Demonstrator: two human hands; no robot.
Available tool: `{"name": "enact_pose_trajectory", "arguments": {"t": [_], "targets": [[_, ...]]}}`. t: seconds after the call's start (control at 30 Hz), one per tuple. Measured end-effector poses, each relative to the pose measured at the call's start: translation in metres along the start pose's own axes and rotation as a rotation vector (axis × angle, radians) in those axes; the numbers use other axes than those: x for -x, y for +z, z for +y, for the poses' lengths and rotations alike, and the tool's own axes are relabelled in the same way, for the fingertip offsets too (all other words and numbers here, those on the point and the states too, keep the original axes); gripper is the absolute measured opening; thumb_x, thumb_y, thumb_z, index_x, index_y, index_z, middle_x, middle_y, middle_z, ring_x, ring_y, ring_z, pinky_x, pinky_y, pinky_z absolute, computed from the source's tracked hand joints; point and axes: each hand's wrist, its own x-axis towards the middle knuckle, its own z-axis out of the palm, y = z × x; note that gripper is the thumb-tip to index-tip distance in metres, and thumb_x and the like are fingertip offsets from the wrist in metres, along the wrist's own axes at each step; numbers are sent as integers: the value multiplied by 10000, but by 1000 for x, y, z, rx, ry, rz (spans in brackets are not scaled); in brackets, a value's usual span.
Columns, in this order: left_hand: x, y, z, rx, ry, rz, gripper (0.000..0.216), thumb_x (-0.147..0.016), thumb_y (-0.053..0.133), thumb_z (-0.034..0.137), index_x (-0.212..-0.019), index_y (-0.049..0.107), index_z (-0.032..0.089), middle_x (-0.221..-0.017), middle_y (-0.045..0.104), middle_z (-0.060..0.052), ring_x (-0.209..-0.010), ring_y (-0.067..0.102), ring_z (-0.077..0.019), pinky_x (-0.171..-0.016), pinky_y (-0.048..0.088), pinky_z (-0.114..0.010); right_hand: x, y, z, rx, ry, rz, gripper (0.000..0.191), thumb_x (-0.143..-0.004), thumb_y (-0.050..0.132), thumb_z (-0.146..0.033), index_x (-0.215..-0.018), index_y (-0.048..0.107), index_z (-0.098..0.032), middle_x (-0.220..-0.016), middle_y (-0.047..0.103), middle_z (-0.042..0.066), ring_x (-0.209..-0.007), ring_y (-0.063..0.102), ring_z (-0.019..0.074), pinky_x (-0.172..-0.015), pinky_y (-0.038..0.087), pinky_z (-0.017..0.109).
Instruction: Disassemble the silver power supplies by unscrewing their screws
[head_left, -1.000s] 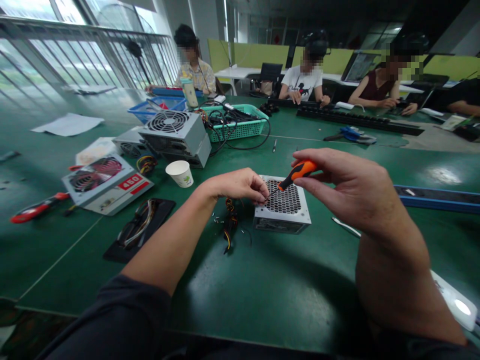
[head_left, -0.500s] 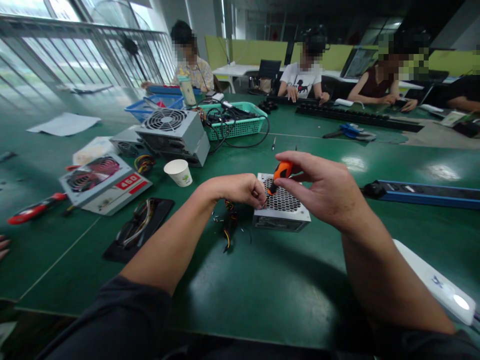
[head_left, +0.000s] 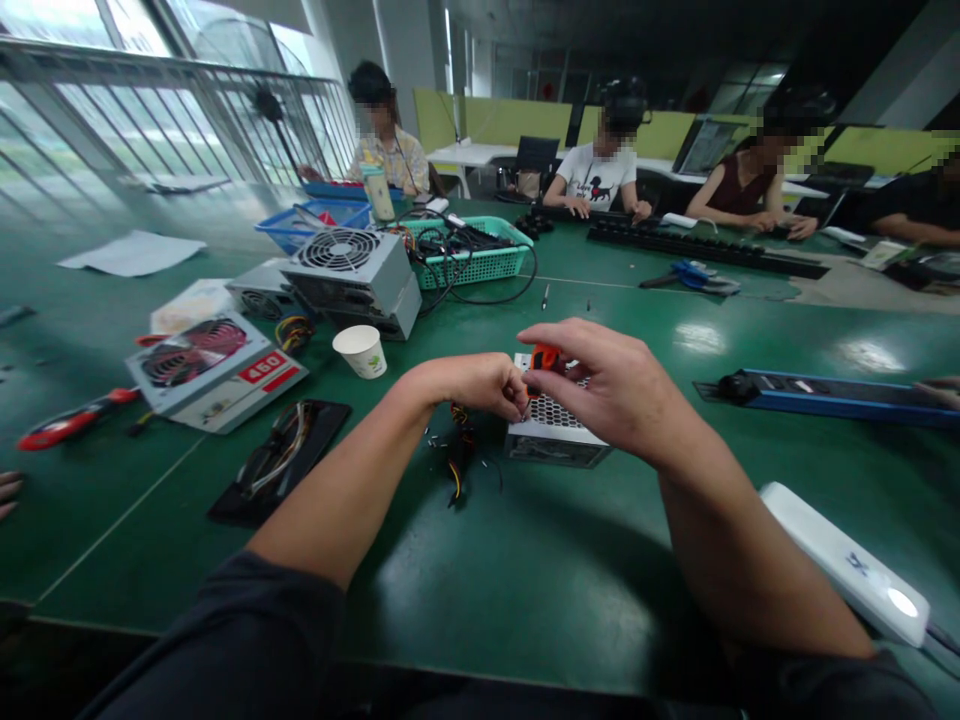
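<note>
1. Head view looks down on a green surface point(head_left: 525, 590) with both of the person's bare hands meeting over a small grey power supply box point(head_left: 559, 420).
2. Right hand point(head_left: 611, 385) is curled round a screwdriver with an orange handle point(head_left: 544, 357); thumb and fingers are closed on the handle, and the blade points down toward the near left corner of the box's perforated top.
3. Left hand point(head_left: 469, 383) is bunched just beside that same corner, fingertips pinched together next to the screwdriver tip; whether it grips anything between them I cannot tell.
4. Box sits flat in the middle of the surface, its mesh top upward, partly covered by the right hand.
5. Bundle of coloured wires point(head_left: 457, 455) trails from the box's left side onto the surface, beneath the left wrist.
6. White paper cup point(head_left: 361, 350) stands upright left of the hands, well apart from the box.
7. Further left lie a power supply with a red fan and a "460" label point(head_left: 217, 370), a larger grey one with a round fan grille point(head_left: 352, 270), and a red-handled tool point(head_left: 71, 420).
8. White oblong device point(head_left: 844, 560) rests at the right, near the right forearm.
9. Teal basket of cables point(head_left: 487, 258) stands beyond, and other people sit working along the far side.
</note>
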Motion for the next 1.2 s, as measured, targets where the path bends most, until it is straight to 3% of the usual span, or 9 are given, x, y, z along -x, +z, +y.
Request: {"name": "enact_pose_trajectory", "arguments": {"t": [0.17, 0.37, 0.57, 0.73, 0.9, 0.97, 1.1, 1.2], "targets": [[-1, 2, 0, 1, -30, -5, 142, -785, 724, 172, -910, 787, 147, -895, 780, -42, -824, 696, -155, -752, 517, -237, -6, -4, -3, 28, 8, -88, 395, -947, 588, -212, -1332, 635, -141, -1278, 718, 120, -1094, 699, 223, -937, 547, 357], [-1, 2, 4, -61, -16, 20, 161, -781, 711, 126, -928, 776, 144, -872, 765, -32, -816, 671, -151, -750, 509, -235, -17, -7, -7, 101, -14, -132, 322, -943, 603, -213, -1250, 688, -169, -1176, 757, 98, -1061, 705, 236, -932, 528, 363], [-2, 2, -2, -9, -33, -26, 129, -809, 712, 169, -920, 777, 155, -888, 765, -33, -829, 682, -156, -755, 513, -242, -11, -5, -4, 105, 26, -155, 419, -961, 554, -209, -1376, 606, -176, -1300, 709, 114, -1137, 674, 241, -972, 510, 384], [-2, 2, -4, -19, -28, -13, 131, -803, 720, 166, -922, 776, 170, -847, 756, -1, -764, 655, -126, -719, 489, -224, -5, -2, -4, 260, 119, -114, 287, -977, 573, -338, -1207, 690, -212, -1105, 736, 99, -981, 685, 252, -837, 523, 373], [-2, 2, -4, 13, -27, -28, 128, -809, 722, 183, -921, 780, 165, -836, 759, -13, -769, 660, -136, -728, 493, -234, -3, -7, -3, 101, 6, -143, 437, -995, 506, -233, -1428, 541, -184, -1377, 644, 125, -1230, 611, 242, -1010, 488, 385], [-3, 2, -5, 6, -1, -31, 142, -806, 724, 181, -936, 782, 167, -868, 765, -21, -785, 665, -139, -735, 492, -238, -3, -8, -5, 144, 5, -158, 433, -1000, 495, -226, -1430, 543, -207, -1325, 670, 101, -1168, 639, 234, -947, 511, 364], [-4, 2, -8, -29, 34, -8, 105, -806, 726, 197, -894, 774, 167, -841, 753, -13, -757, 647, -133, -730, 483, -240, -4, -6, -10, 349, 92, -139, 296, -999, 532, -351, -1223, 685, -233, -1078, 718, 82, -892, 681, 232, -722, 511, 334], [-4, 2, -7, -45, 18, 11, 90, -796, 735, 205, -867, 776, 168, -812, 747, -7, -751, 642, -135, -715, 480, -235, -4, -5, -9, 248, 68, -143, 330, -1003, 523, -304, -1300, 636, -215, -1185, 710, 99, -1018, 674, 240, -836, 519, 352]]}}
